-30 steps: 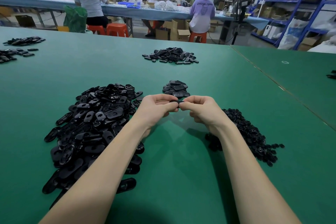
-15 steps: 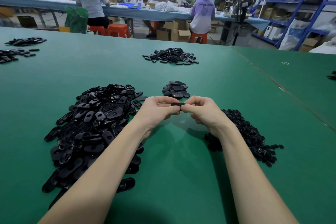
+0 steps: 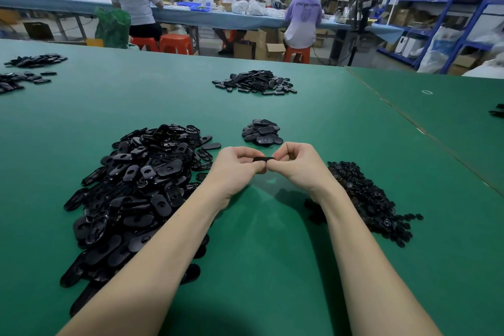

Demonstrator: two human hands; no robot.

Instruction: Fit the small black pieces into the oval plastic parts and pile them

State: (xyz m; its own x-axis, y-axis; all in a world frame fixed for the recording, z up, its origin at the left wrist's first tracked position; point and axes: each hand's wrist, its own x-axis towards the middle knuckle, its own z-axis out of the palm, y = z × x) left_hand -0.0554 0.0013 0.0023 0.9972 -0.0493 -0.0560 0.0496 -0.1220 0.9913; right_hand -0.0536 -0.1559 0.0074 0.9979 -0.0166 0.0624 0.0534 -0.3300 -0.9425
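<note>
One oval plastic part [image 3: 262, 159] sits edge-on between your two hands, its long axis running left to right, just above the green table [image 3: 272, 254]. Your left hand [image 3: 236, 169] pinches its left end and your right hand [image 3: 297, 165] pinches its right end, fingers curled. Whether the small black piece is seated yet cannot be seen. The finished pile [image 3: 261, 132] lies just beyond your knuckles, equally near both hands. Unfilled ovals [image 3: 136, 185] heap to your left, small black pieces [image 3: 368, 199] to your right.

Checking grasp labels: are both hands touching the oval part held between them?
Touching. The head view shows the left hand and right hand each pinching an end of the oval part with curled fingers, held above the table.
</note>
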